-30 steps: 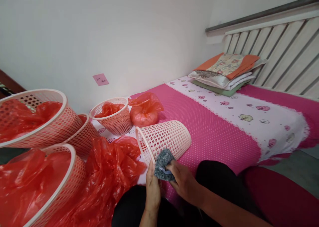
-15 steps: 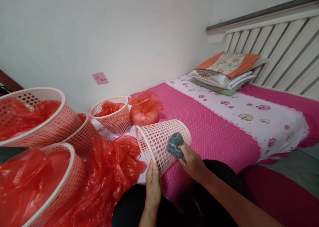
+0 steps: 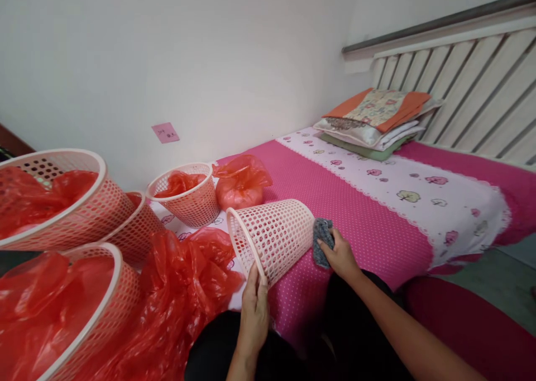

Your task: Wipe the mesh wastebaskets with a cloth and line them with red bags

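"From the head view, where is the basket?"

"The pale pink basket (image 3: 278, 236) lies on its side on the bed (image 3: 377, 225), near the edge closest to the person. Its open rim faces left and its base points right."

"What about the left hand?"

"The left hand (image 3: 253, 314) is closed on the rim, at the part nearest the person, with its fingers along the outside."

"And the right?"

"The right hand (image 3: 343, 258) has its fingers together on a grey cloth (image 3: 320, 230), clamped in a bunch. The cloth is right at the base end of the basket. I can't tell whether the two touch."

"What stands around it?"

"Just behind, towards the wall edge of the bed, sits a gathered red bag (image 3: 242, 188), and left of that an upright basket (image 3: 195, 205) with red plastic inside. Between the tipped basket and the left side spreads a crumpled red plastic heap (image 3: 188, 283). Further left stand more baskets (image 3: 96, 213), also with red plastic in them."

"And the far end?"

"By the corner where the wall edge meets the white slatted panel (image 3: 456, 91), there's a pillow stack (image 3: 372, 124), orange and floral on top, green at the bottom. A pink note (image 3: 165, 133) is on the wall above the upright basket."
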`<action>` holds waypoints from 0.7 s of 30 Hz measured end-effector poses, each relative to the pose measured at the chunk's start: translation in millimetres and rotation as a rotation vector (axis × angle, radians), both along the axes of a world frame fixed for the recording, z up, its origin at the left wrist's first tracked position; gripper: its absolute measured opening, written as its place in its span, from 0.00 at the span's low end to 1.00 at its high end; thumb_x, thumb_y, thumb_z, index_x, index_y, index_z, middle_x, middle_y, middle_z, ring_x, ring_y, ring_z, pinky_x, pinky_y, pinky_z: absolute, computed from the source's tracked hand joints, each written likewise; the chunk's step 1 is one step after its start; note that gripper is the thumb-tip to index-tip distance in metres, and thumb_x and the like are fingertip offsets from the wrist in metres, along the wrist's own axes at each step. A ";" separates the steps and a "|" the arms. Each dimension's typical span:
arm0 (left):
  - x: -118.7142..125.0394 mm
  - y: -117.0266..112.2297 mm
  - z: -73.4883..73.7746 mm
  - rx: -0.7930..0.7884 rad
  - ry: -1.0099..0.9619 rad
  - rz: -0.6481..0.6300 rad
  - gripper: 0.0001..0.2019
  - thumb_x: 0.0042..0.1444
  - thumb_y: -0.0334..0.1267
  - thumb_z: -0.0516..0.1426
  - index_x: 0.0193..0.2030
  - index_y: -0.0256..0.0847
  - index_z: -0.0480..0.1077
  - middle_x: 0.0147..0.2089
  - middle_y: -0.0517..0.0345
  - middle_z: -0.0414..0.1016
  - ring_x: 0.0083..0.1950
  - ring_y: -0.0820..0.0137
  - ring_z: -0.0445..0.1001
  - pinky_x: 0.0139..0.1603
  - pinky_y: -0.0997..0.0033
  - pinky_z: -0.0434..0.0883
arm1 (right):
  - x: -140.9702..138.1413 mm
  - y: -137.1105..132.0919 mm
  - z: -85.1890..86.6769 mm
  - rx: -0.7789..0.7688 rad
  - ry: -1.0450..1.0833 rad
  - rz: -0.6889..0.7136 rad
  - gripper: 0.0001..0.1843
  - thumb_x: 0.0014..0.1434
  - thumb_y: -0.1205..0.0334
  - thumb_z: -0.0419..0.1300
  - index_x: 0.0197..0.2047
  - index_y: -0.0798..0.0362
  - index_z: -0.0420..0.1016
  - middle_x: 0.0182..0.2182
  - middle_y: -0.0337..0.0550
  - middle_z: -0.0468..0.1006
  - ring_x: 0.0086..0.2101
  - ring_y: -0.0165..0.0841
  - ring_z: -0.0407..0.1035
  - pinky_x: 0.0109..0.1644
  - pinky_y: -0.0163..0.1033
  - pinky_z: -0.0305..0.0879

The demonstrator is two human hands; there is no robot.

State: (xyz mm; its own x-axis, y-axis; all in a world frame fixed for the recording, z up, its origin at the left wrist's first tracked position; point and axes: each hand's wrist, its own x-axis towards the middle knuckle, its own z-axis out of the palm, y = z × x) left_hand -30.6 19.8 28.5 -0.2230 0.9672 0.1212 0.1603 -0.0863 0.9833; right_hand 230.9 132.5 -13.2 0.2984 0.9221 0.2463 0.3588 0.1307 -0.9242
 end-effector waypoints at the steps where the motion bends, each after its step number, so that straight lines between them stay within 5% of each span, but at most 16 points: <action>1: -1.4 1.7 1.7 -0.024 -0.007 -0.011 0.30 0.67 0.55 0.55 0.70 0.42 0.68 0.73 0.45 0.68 0.76 0.53 0.62 0.79 0.49 0.53 | 1.0 0.6 -3.8 -0.033 0.107 -0.019 0.18 0.49 0.47 0.66 0.38 0.50 0.73 0.33 0.46 0.82 0.36 0.45 0.76 0.44 0.49 0.72; 5: -10.2 7.8 11.8 -0.051 -0.009 -0.066 0.28 0.66 0.54 0.56 0.68 0.41 0.70 0.70 0.44 0.72 0.72 0.53 0.67 0.76 0.49 0.59 | 6.9 6.4 -20.0 -0.134 0.409 -0.092 0.22 0.42 0.47 0.71 0.38 0.51 0.77 0.32 0.46 0.84 0.34 0.45 0.78 0.40 0.49 0.75; 11: -25.3 7.6 15.2 -0.195 0.115 -0.333 0.17 0.63 0.42 0.57 0.55 0.43 0.80 0.59 0.47 0.82 0.65 0.51 0.75 0.73 0.47 0.62 | 16.0 19.9 -37.4 -0.157 0.681 -0.184 0.30 0.39 0.45 0.71 0.42 0.53 0.77 0.34 0.48 0.86 0.33 0.45 0.82 0.39 0.49 0.79; 16: -18.0 5.7 18.2 -0.199 0.241 -0.211 0.23 0.53 0.36 0.64 0.58 0.43 0.77 0.60 0.44 0.81 0.64 0.48 0.76 0.71 0.43 0.63 | 14.5 20.2 -41.3 -0.166 0.782 -0.173 0.29 0.38 0.50 0.75 0.42 0.55 0.79 0.34 0.48 0.87 0.33 0.44 0.82 0.40 0.47 0.80; 19: -5.8 17.0 36.3 -0.113 0.110 -0.162 0.33 0.52 0.42 0.68 0.66 0.42 0.69 0.62 0.43 0.79 0.64 0.51 0.76 0.70 0.46 0.66 | 13.3 19.1 -41.6 -0.185 0.804 -0.147 0.28 0.37 0.52 0.76 0.41 0.55 0.80 0.34 0.48 0.87 0.33 0.44 0.82 0.38 0.46 0.80; 21: 1.8 32.4 52.1 -0.034 0.014 -0.085 0.30 0.58 0.48 0.65 0.66 0.42 0.68 0.63 0.44 0.77 0.66 0.54 0.74 0.69 0.50 0.67 | 13.0 19.1 -41.6 -0.196 0.818 -0.132 0.28 0.37 0.52 0.76 0.42 0.55 0.80 0.34 0.47 0.87 0.32 0.44 0.82 0.38 0.46 0.80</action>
State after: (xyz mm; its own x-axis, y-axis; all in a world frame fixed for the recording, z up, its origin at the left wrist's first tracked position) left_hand -28.8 52.2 80.6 -0.1384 0.9862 0.0907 0.1674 -0.0670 0.9836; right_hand 243.9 151.6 -54.8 0.4207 0.8708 -0.2543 -0.4306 -0.0551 -0.9009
